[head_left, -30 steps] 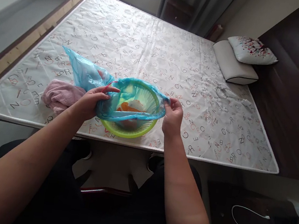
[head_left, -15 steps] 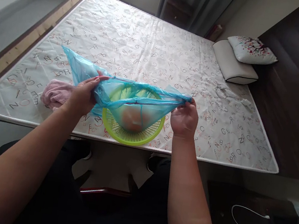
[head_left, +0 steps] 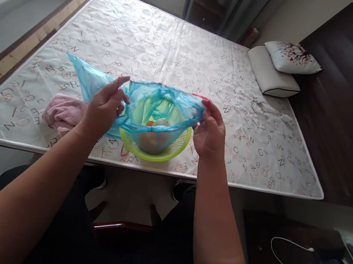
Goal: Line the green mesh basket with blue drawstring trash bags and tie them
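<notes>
A thin blue plastic bag (head_left: 177,126) with a red drawstring is stretched between my hands over a yellow-green basket (head_left: 159,157). My left hand (head_left: 105,105) grips the bag's left rim, index finger pointing up. On the right rim, my right hand (head_left: 210,128) pinches the plastic near the red string. Through the bag's mouth I see rounded pale and orange items (head_left: 156,124), perhaps fruit; their kind is unclear. A loose end of the bag spreads to the left behind my left hand. Beside it lies a crumpled pink towel (head_left: 63,114).
The basket rests near the front edge of a letter-patterned mattress (head_left: 175,56). Two pillows (head_left: 293,59) lie at the back right by a dark headboard (head_left: 341,109). A thin cable (head_left: 259,106) is on the mattress. A stool (head_left: 124,226) stands between my legs.
The bag's mouth has widened from a narrow slit, showing the items inside. My right hand has moved left and slightly up along the rim; my left hand has shifted slightly right.
</notes>
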`<state>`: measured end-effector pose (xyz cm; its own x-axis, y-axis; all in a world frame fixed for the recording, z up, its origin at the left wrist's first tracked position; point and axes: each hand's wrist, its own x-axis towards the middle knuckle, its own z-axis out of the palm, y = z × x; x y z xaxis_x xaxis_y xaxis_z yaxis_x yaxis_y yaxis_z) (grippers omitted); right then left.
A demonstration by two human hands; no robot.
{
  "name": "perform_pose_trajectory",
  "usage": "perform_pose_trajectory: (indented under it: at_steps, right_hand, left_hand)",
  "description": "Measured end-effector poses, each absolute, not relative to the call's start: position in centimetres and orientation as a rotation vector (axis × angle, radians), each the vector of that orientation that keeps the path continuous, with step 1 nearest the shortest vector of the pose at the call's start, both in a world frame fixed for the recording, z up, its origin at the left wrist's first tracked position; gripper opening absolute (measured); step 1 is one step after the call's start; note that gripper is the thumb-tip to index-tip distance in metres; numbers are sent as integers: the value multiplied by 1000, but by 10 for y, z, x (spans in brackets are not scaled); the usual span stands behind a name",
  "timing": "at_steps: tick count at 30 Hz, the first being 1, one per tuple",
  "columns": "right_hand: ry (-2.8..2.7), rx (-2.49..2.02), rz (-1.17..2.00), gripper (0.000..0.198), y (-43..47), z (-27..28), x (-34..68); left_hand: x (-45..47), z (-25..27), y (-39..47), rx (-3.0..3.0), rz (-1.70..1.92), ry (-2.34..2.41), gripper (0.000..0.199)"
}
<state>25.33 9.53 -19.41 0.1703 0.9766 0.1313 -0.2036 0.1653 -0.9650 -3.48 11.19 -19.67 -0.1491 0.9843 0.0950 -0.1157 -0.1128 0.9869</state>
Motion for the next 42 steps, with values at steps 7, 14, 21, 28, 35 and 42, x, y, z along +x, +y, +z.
perform_pose_trajectory:
  at_steps: [7,14,21,28,35,42]
  right_hand:
    - [-1108,-885,785,28,105,-188,259]
    - [-1100,-754,669,29,100,-171,276]
    - [-1201,-626,736,31,83,-151,260]
    - [-1753,-870,722,21,59,-156,219]
    - [-2096,-840,373,17,56,-166,213]
    - [-1869,-1064,140,36,67,-174,233]
  left_hand:
    - [-20,-184,112,1109,1514,1149,32]
    - [-38,-165,121,668,1513,844,21]
    - [-7,-161,96,1198,1317,970,44]
    - [25,-175,78,1160,1004,801,70]
    - [16,-190,85,1026,960,823,40]
    - [6,-174,85,846,1009,635,12]
